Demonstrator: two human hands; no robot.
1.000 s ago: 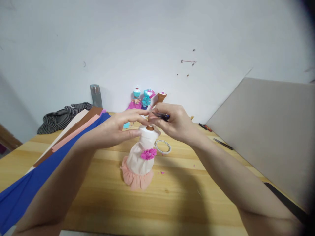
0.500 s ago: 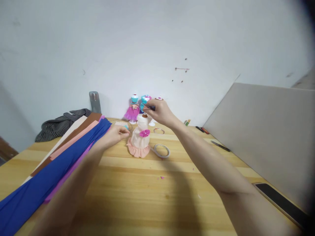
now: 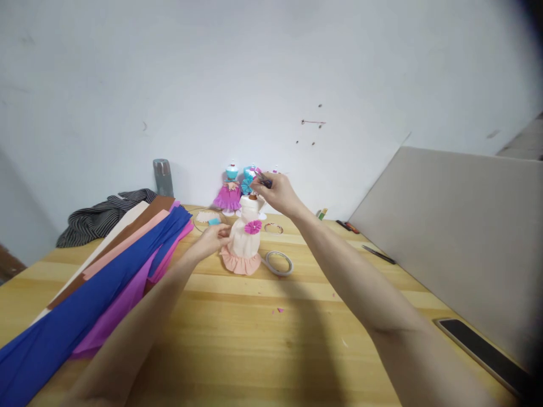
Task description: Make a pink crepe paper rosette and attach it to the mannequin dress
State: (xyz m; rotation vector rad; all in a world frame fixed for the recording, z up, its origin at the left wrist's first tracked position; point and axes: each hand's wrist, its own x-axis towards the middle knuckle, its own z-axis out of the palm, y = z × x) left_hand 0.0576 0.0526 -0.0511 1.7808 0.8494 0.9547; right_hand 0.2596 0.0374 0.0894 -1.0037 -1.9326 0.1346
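Observation:
A miniature dress form (image 3: 244, 244) stands upright on the table in a cream paper dress with a peach ruffled hem. A magenta pleated rosette (image 3: 253, 227) sits at its waist. My left hand (image 3: 214, 239) is at the dress's left side, fingers slightly bent and apart, the tips at or against the skirt; contact is hard to make out. Above the form's neck, my right hand (image 3: 278, 191) is closed around a small dark-handled tool that looks like scissors (image 3: 265, 180). Part of the tool is hidden by the fingers.
Dressed miniature forms (image 3: 229, 195) stand by the wall. Strips of coloured crepe paper (image 3: 106, 294) and a striped cloth (image 3: 108, 215) lie left, near a grey flask (image 3: 163, 176). A tape roll (image 3: 279, 263) is beside the dress. A phone (image 3: 479, 350), pen (image 3: 379, 254) and grey panel (image 3: 449, 226) are right.
My left hand has moved right, up to the dress. My right hand stays above the form and has turned slightly, with the tool still in it. The view has shifted a little.

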